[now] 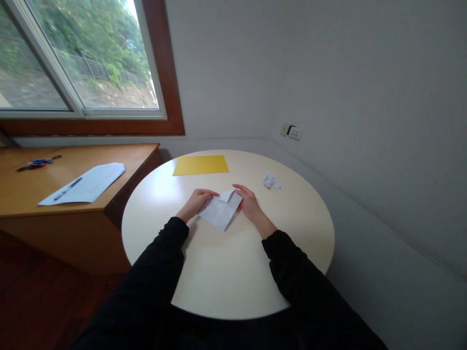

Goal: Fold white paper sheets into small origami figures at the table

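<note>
A creased white paper [220,210] lies flat on the round cream desk [226,272] between the two hands, turned so that one corner points back toward the person and its far corner is folded over. The left hand [196,201] rests on the paper's left edge, fingers curled loosely and pressing down on the sheet rather than gripping it; the right hand [248,201] lies along the right edge, fingers stretched forward and flat, the fingertips at the folded corner. Neither hand is closed around anything. Both forearms come in from the near rim in black sleeves, angled toward each other so the wrists sit close on either side of the sheet. Nearer the person than the hands, the desk top is bare right up to its curved edge. Beyond the hands, a yellow sheet [201,165] lies flat near the far rim, well apart from the white paper. Off to the right of the right hand and a little farther away sits a crumpled paper scrap [271,181]. Left of the left hand, past the round desk's rim, a wooden side desk [44,192] carries a white envelope [87,183] with a pen [68,189] on it.
</note>
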`<state>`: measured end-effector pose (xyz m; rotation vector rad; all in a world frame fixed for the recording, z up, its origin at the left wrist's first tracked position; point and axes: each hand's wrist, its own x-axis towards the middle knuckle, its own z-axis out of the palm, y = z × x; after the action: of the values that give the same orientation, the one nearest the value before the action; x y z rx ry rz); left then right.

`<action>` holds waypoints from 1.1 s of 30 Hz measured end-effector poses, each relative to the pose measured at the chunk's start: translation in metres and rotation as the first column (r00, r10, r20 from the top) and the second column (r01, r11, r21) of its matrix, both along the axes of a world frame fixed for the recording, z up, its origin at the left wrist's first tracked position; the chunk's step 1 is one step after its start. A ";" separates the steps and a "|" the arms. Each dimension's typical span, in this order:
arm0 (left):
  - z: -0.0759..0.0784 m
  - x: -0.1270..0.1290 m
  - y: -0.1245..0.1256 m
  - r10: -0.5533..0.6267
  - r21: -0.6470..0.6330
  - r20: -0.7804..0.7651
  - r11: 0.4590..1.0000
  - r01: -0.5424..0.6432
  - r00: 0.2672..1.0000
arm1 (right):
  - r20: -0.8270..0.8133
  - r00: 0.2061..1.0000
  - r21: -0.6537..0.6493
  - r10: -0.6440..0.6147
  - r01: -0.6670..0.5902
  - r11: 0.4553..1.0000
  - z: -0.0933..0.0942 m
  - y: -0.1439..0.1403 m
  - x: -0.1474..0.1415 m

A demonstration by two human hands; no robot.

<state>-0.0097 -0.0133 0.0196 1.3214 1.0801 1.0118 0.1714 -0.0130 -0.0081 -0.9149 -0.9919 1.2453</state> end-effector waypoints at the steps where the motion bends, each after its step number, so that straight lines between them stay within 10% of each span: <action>1: 0.000 0.000 0.000 0.005 0.008 -0.014 1.000 -0.005 1.000 | -0.009 1.000 0.013 -0.004 0.004 1.000 0.000 0.000 0.000; 18: -0.006 -0.002 0.003 -0.072 0.092 -0.034 0.993 0.075 0.997 | 0.108 0.993 0.021 -0.055 0.053 0.998 0.002 -0.005 -0.002; 33: -0.006 -0.003 -0.004 -0.369 0.080 -0.180 0.918 0.388 0.912 | 0.309 0.951 0.163 -0.014 -0.038 0.986 -0.004 -0.006 -0.002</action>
<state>-0.0131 -0.0172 0.0137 1.6540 0.8451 0.6904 0.1698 -0.0187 -0.0117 -0.9900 -1.3315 1.0275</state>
